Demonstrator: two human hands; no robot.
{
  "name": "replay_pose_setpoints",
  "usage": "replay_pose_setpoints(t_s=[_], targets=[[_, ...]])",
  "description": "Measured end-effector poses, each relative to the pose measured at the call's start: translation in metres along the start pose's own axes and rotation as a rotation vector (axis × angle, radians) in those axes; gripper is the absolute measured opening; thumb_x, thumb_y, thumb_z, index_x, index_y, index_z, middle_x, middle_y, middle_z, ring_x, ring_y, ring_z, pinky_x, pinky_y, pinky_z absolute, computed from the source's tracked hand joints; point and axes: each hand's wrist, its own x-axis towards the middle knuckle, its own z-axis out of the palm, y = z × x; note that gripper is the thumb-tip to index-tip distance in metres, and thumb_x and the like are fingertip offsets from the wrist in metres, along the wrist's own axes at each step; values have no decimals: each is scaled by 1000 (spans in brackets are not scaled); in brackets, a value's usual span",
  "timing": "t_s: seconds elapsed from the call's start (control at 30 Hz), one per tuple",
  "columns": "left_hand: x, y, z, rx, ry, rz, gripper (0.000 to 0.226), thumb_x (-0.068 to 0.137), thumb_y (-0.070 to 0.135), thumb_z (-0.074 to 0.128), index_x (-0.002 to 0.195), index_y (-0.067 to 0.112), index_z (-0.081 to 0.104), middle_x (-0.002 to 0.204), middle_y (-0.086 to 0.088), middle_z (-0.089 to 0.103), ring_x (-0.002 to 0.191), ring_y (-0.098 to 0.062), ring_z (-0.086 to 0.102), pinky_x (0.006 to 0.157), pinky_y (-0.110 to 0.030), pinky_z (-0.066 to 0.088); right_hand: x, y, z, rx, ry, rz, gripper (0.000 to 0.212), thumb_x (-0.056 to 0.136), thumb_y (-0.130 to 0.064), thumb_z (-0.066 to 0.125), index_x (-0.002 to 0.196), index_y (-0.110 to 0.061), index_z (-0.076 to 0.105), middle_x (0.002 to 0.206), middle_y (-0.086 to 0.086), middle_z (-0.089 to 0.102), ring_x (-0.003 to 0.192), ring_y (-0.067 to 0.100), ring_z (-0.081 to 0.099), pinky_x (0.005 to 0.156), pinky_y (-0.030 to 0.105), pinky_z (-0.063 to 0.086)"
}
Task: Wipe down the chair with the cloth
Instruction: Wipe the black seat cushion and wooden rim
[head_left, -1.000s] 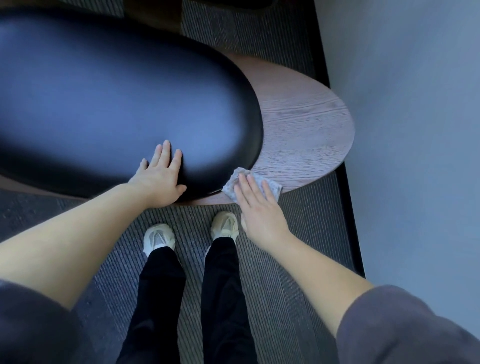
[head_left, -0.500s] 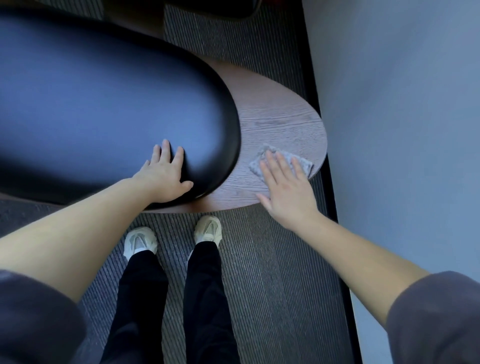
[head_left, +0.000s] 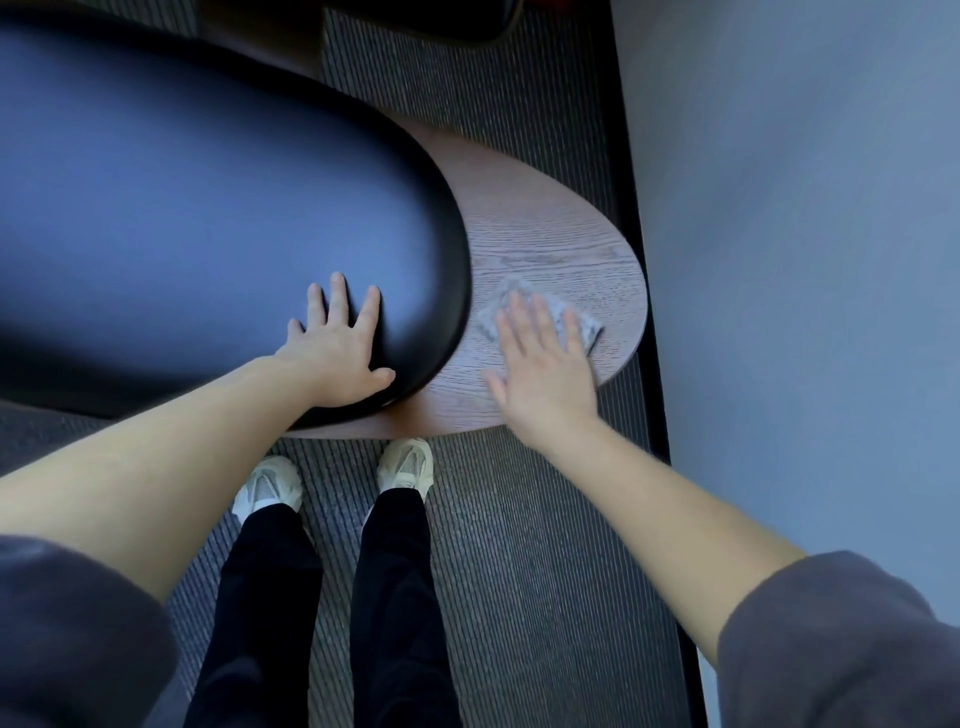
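The chair has a long black padded cushion (head_left: 208, 208) on a wooden base whose rounded end (head_left: 550, 234) sticks out to the right. A small grey cloth (head_left: 506, 301) lies flat on that wooden end. My right hand (head_left: 540, 364) presses flat on the cloth with straight fingers, covering most of it. My left hand (head_left: 337, 353) rests flat on the cushion's near right end, fingers spread.
A grey wall (head_left: 805, 260) with a dark skirting strip runs close along the right of the chair. Ribbed grey carpet (head_left: 519, 571) covers the floor. My two feet in pale shoes (head_left: 405, 462) stand right at the base's near edge.
My right hand slid the cloth from the base's near edge out to the right onto the wooden end, then back a little toward the cushion. My left hand stayed on the cushion.
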Motion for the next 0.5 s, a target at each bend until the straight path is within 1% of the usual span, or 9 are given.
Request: replay_pose_setpoints(t_s=[0.07,0.13,0.17,0.23,0.3,0.33,0.43,0.5], targets=[[1,3,-1,18,-21,-18,97,94,52,49,152,20,-21,156,-20,-30,145,-43,-19,118,-57,11,-18,-28,13,31,-30,-131,75,98,-54,33,157,-12,12,164,9,2,152,26,-2,118,51,-10],[2,4,-2,24,-28,-26,97,94,52,49,152,20,-22,156,-20,-30,145,-43,-18,118,-57,12,-33,-44,21,19,-54,-206,75,95,-55,40,155,-13,22,164,8,9,152,26,6,118,51,-8],[3,3,-2,27,-25,-25,96,94,51,49,152,21,-22,156,-19,-29,146,-42,-18,118,-56,13,-35,-44,22,12,-65,-222,74,96,-54,40,155,-14,22,164,7,8,152,25,6,118,50,-9],[3,0,-2,35,-17,-17,95,95,51,49,152,23,-21,157,-17,-28,146,-41,-17,118,-55,16,-29,-29,17,-13,-65,-226,71,100,-52,31,157,-15,12,164,5,-1,152,23,-3,117,48,-15],[2,-1,-3,34,-15,-12,94,95,51,49,152,24,-21,157,-17,-27,147,-39,-17,118,-54,17,-13,-1,7,-53,-22,-131,69,101,-51,21,157,-14,2,164,5,-6,151,23,-8,117,48,-15],[2,-1,-3,32,-13,-15,94,94,51,49,152,25,-21,158,-16,-27,147,-39,-17,118,-54,18,-3,15,0,-81,5,-60,69,102,-51,19,156,-14,0,164,5,-6,151,23,-8,118,48,-13],[2,4,-3,3,-5,-56,95,94,54,48,152,26,-20,158,-15,-27,147,-38,-17,117,-57,18,21,57,-15,-100,29,106,69,102,-51,19,157,-13,2,165,7,-4,151,24,-7,119,49,-10],[4,13,-2,-26,8,-95,96,93,59,47,152,26,-21,158,-16,-27,147,-39,-17,116,-60,17,25,64,-19,-81,38,129,70,101,-51,20,156,-13,2,165,7,-4,151,24,-7,118,50,-11]])
